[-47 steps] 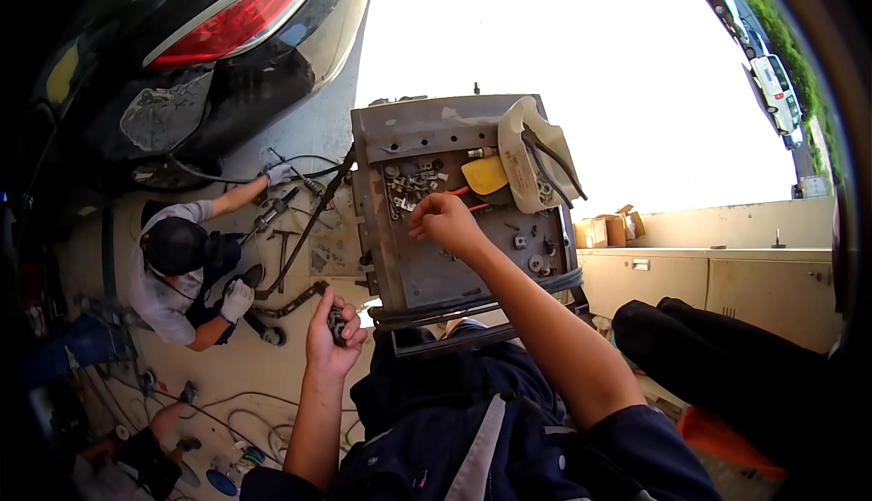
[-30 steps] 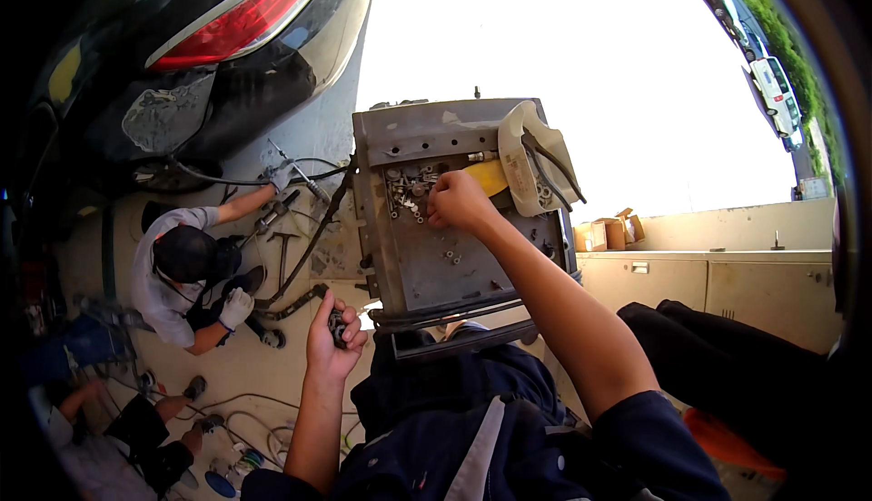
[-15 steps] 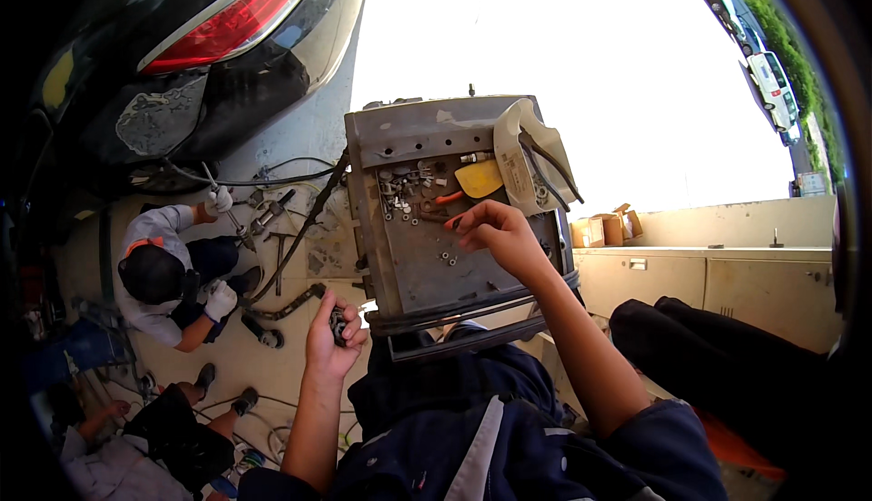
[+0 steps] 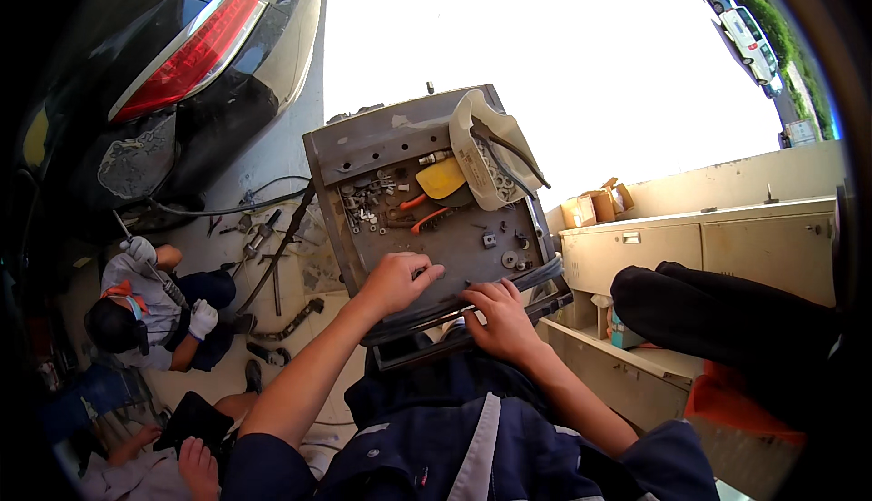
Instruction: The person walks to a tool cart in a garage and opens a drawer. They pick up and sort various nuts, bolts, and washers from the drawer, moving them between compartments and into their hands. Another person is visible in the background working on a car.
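A dark metal tray (image 4: 368, 151) on a stand lies before me. My left hand (image 4: 396, 283) is closed over its near left part; whatever is in the fingers is hidden. At the front rim my right hand (image 4: 501, 317) has its fingers apart, fingertips beside a small dark fastener (image 4: 469, 283) on the tray floor. Pliers with orange-red handles (image 4: 430, 220) lie beyond my hands, next to a yellow piece (image 4: 440, 178). Several small nuts and bolts (image 4: 368, 197) are heaped at the tray's left. Washers (image 4: 510, 257) and a small square part (image 4: 490, 240) lie at the right.
A cut-open whitish plastic container (image 4: 465, 142) with dark strips stands at the tray's far right. Dark cables (image 4: 540, 274) run along the front rim. A co-worker (image 4: 150, 297) crouches at left by a dark car (image 4: 245, 106). Beige cabinets (image 4: 636, 265) stand at right.
My left hand has come up from beside the tray to over it. My right hand has drawn back from the pliers to the front rim. The view has shifted to the right.
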Available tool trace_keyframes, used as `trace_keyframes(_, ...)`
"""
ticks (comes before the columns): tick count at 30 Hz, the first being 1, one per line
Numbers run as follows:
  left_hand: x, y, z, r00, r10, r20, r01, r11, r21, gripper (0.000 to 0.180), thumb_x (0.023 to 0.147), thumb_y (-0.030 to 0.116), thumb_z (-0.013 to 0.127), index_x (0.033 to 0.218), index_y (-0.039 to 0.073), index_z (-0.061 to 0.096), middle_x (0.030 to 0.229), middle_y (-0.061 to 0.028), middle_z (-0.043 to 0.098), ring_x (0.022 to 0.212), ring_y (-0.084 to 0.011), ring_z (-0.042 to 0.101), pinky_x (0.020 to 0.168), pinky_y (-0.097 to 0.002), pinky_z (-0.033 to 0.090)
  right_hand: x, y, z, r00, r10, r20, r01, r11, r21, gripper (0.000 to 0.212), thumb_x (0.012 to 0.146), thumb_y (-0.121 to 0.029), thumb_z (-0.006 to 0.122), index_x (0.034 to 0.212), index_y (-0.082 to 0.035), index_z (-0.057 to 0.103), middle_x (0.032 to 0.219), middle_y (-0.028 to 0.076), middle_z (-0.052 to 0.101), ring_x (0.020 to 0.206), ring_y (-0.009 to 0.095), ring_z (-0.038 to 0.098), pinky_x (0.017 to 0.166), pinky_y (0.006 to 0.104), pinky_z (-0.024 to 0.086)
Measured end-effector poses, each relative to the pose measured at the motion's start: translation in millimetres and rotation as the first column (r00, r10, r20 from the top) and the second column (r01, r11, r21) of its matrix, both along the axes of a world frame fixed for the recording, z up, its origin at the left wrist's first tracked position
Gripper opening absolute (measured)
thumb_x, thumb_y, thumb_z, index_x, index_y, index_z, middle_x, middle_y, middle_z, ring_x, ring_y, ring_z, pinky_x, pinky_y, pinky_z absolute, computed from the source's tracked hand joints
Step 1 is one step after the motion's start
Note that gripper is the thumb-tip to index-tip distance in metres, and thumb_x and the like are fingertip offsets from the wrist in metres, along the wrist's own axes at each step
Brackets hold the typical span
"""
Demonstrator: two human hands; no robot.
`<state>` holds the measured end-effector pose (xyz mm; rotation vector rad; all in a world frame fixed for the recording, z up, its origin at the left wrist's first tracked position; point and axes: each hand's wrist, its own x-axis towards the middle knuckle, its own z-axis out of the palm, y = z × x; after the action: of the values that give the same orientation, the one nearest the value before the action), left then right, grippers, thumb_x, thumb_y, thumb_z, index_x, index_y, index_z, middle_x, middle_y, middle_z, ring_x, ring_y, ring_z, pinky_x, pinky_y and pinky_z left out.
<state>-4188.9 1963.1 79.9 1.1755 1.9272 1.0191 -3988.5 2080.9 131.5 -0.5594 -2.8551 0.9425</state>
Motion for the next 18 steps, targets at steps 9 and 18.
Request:
trace_keyframes(9, 7, -25, 7, 0.982, 0.168, -0.082, -0.160, 0.983, 0.089, 0.025, 0.089, 0.021, 0.068, 0.076, 0.000, 0.065, 0.068, -0.0128, 0.062, 0.059, -0.0245, 0.059, 0.057, -0.0346, 0.045, -25, 23, -11, 0.979, -0.032, 0.201, 0.038, 0.999, -0.026, 0.027, 0.080, -0.023, 0.072, 0.098, -0.005, 0.062, 0.095, 0.015, 0.060, 0.095, 0.036, 0.059, 0.082, 0.0443, 0.048)
trace_keyframes(18, 39, -58, 34, 0.905, 0.368, 0.215, -0.352, 0.929, -0.113, 0.032, 0.092, 0.026, 0.066, 0.074, 0.000, 0.065, 0.059, -0.0030, 0.061, 0.056, -0.0083, 0.055, 0.054, -0.0263, 0.042, -61, 7, -21, 0.917, 0.092, 0.389, -0.059, 0.994, -0.094, 0.031, 0.077, -0.022, 0.075, 0.097, -0.003, 0.061, 0.099, 0.021, 0.059, 0.093, 0.041, 0.062, 0.082, 0.0481, 0.051)
